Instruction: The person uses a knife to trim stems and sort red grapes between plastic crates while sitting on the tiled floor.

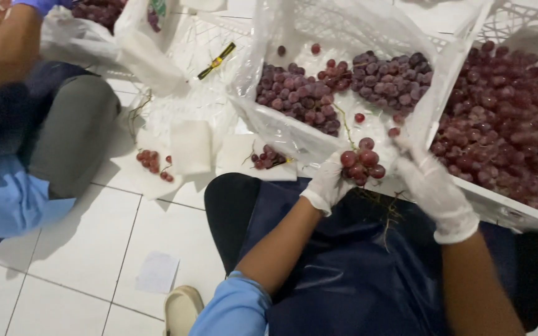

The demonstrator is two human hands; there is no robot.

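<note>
Holding a small bunch of round red grapes over the lap, the person's left hand in a thin white glove has its fingers curled shut around the bunch's left side, while the white-gloved right hand sits just to the right with fingers partly spread, fingertips reaching toward the upper right of the bunch; whether they pinch a grape or stem I cannot tell, since motion blur smears them. The bunch lies between the 2 hands, touching the left fingers, just in front of the near rim of the white plastic crate lined with clear film. As a judgement, the chief risk is a loose grape dropping: the grip covers only 1 side, so a tug from the right could snap berries off and send them onto the dark blue apron or the white tiled floor. Squeezing too hard could also split the soft skins. Thin brown stems already lie on the apron (easy to snag), and a co-worker's knee in grey trousers sits well apart to the left.
</note>
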